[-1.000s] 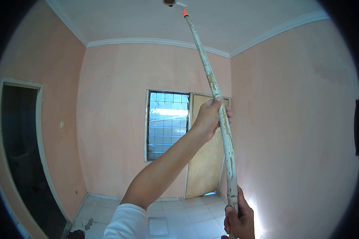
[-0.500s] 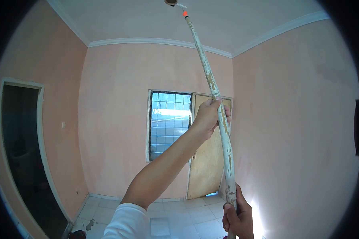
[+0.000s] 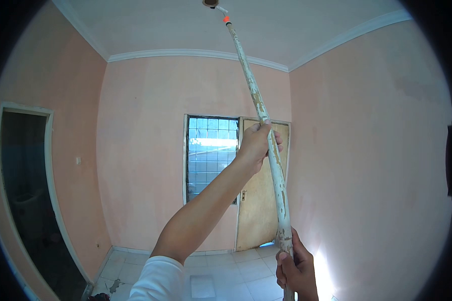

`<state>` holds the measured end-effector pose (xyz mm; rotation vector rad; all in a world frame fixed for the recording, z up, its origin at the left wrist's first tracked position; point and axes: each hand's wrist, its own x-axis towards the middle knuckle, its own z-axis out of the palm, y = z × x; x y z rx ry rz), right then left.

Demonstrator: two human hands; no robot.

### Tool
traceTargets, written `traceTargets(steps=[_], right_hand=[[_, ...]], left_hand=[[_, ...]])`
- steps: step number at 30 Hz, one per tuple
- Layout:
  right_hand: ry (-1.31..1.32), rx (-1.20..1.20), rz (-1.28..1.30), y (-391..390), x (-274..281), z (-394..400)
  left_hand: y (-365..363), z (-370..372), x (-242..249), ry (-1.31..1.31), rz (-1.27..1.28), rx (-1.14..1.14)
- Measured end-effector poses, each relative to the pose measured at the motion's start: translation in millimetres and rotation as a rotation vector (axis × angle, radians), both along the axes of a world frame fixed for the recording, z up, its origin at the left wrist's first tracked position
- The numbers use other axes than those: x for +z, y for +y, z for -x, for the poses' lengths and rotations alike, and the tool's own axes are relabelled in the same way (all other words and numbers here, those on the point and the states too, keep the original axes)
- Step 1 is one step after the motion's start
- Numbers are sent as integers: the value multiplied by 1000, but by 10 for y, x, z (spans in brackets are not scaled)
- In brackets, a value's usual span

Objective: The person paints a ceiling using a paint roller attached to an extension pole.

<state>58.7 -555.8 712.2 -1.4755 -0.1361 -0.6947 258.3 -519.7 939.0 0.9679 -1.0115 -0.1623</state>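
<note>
A long pole (image 3: 277,175) with chipped white paint slants up toward the ceiling. My left hand (image 3: 258,143) is wrapped round its middle, in front of the door. Lower down, my right hand (image 3: 297,268) grips the pole near its bottom end. At the top, an orange piece (image 3: 226,19) joins the pole to a thin pale frame, which reaches up beside a round opening (image 3: 210,2) in the ceiling. What the frame carries is too small to make out.
A barred window (image 3: 212,155) and a worn wooden door (image 3: 256,215) are in the far wall. On the left is a dark doorway (image 3: 27,200). A dark object (image 3: 99,297) lies on the tiled floor (image 3: 226,281) at the bottom left.
The upper part of the pole and my left hand have shifted slightly left in the view. My right hand has moved a little left too. Both hands keep their hold.
</note>
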Motion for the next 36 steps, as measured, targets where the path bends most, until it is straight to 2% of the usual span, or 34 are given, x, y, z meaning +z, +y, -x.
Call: traceTargets(steps=[18,24,33,36], right_hand=[[-27,71,-21,-46,-57,4],[40,33,-9,-3,-35,140],[6,-22,68,40,-155,271],[-48,-169,81,203,-203,336]], left_hand=[[-13,-2,-21,-29,-1,28],[63,119,-40,-25,1,-9],[155,265,-98,-29,33,-93],[205,334,-109,-33,26,-120]])
